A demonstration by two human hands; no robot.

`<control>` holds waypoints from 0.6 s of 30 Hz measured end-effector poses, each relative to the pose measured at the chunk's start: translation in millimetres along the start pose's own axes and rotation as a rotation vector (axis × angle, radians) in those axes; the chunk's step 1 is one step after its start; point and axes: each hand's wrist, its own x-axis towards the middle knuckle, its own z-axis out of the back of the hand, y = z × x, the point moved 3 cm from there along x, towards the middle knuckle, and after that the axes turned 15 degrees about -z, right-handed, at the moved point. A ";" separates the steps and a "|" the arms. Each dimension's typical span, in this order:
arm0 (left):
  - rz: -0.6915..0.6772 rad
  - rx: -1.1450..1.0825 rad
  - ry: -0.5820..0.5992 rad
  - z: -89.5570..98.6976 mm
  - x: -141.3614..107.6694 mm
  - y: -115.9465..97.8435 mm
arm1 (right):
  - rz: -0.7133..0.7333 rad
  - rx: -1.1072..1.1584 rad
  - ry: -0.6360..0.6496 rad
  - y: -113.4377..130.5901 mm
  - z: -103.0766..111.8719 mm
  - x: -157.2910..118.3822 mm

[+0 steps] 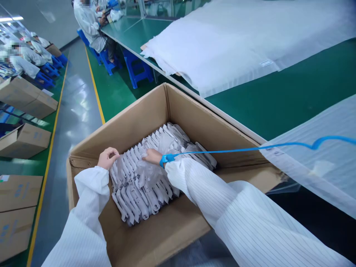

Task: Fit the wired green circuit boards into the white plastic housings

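An open cardboard box stands in front of me, with rows of white plastic parts packed on edge inside it. Crumpled clear plastic film lies over the middle of the rows. My left hand is at the box's left side, thumb and fingers pinched on an edge of the film. Above the middle of the parts, my right hand is closed on the film too; its fingertips are partly hidden. A blue wrist strap circles my right wrist, its cord running off to the right.
Right beside the box is a green table bearing white sheets. Cardboard boxes line the left side past a grey walkway. A person sits at the table's far end; blue stools stand by it.
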 end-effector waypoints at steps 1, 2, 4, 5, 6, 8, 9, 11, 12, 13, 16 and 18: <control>-0.096 -0.012 -0.003 2.4 0.4 -16.3 | 0.002 -0.037 -0.003 4.0 7.2 -5.3; -0.186 -0.024 -0.007 3.1 -2.4 -33.3 | 0.005 -0.066 -0.011 8.0 14.4 -12.2; -0.327 -0.037 -0.025 0.8 -15.5 -65.9 | 0.016 -0.098 -0.040 14.8 28.2 -31.1; -0.388 -0.044 -0.038 -1.5 -24.6 -81.0 | 0.025 -0.099 -0.057 17.3 34.4 -42.7; -0.453 -0.059 -0.052 -3.9 -34.3 -95.1 | 0.036 -0.093 -0.073 18.7 40.1 -55.2; -0.581 -0.112 -0.084 -7.3 -53.9 -120.1 | 0.066 -0.058 -0.095 19.0 49.4 -81.1; -0.633 -0.143 -0.100 -7.9 -62.7 -130.7 | 0.085 -0.029 -0.093 18.1 53.1 -93.8; -0.689 -0.219 -0.111 -7.8 -76.8 -148.2 | 0.133 0.054 -0.062 15.4 58.5 -117.7; -0.687 -0.267 -0.105 -8.0 -82.1 -155.4 | 0.162 0.113 -0.041 14.3 60.6 -128.9; -0.676 -0.324 -0.098 -8.9 -86.4 -162.0 | 0.195 0.185 -0.020 13.6 62.4 -139.8; -0.602 -0.599 -0.121 -18.0 -96.1 -181.2 | 0.289 0.448 0.001 13.4 67.0 -170.2; -0.575 -0.816 -0.119 -31.9 -101.9 -195.1 | 0.327 0.652 -0.017 12.6 69.2 -187.0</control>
